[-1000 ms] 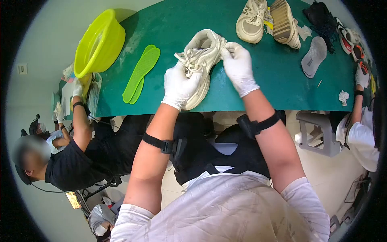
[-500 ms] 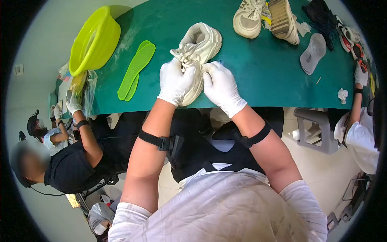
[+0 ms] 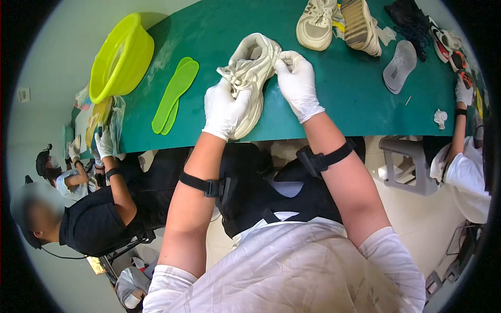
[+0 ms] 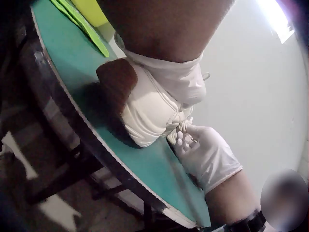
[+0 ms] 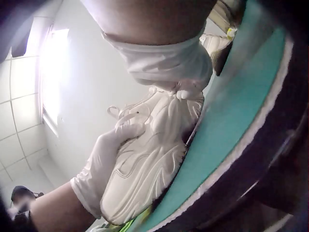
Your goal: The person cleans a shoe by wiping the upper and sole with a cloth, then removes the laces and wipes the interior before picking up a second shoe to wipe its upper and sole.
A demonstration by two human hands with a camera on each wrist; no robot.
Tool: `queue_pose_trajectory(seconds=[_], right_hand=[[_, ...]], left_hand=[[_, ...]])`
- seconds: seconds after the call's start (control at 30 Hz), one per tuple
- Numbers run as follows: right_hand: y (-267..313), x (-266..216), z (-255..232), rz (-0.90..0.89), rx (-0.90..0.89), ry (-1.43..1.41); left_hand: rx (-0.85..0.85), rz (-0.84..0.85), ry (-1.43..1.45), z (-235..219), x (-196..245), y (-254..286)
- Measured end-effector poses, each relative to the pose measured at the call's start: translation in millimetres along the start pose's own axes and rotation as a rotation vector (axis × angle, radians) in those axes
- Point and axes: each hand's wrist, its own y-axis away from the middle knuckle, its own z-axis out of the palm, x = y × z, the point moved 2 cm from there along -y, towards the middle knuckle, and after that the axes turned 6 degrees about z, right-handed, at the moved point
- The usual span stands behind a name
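An off-white chunky sneaker (image 3: pixel 248 78), its lace tied in a bow, stands tilted over the table in the head view, toe toward me. My gloved left hand (image 3: pixel 225 110) grips it across the forefoot. The gloved right hand (image 3: pixel 297 83) is at the side of the shoe near the collar, fingers curled and thumb pinched in. In the left wrist view a small off-white piece (image 4: pixel 183 125) shows at the right fingertips; I cannot tell what it is. The right wrist view shows the sneaker's creased side (image 5: pixel 149 164) below the right hand (image 5: pixel 169 65).
Two green insoles (image 3: pixel 175 96) lie left of the shoe, beyond them a yellow-green basin (image 3: pixel 121 60). At the back right are another pair of sneakers (image 3: pixel 315 26), a grey insole (image 3: pixel 400 67) and crumpled tissue (image 3: pixel 440 119). Other people sit at both ends of the green table (image 3: pixel 339 125).
My right hand slid down the shoe's side toward the forefoot, then went back up to the collar. The left hand keeps its grip, and the shoe has turned slightly.
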Motion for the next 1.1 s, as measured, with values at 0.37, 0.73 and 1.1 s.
queue_pose_trajectory(seconds=[0.37,0.73,1.1], right_hand=[[58.1,-34.6,13.6,-0.292,-0.066,0.372],[62.6,-22.1,-2.6,0.024,-0.536,0.324],[39.9,-28.6,-51.2,0.151,-0.310,-0.110]], left_hand=[[0.012,-0.053,0.116,3.7,1.8,-2.2],[-0.101,-0.071,-0.035,-1.8,-3.6,-7.3],[-0.030,0.019,-0.016,5.8,-16.7,-8.0]])
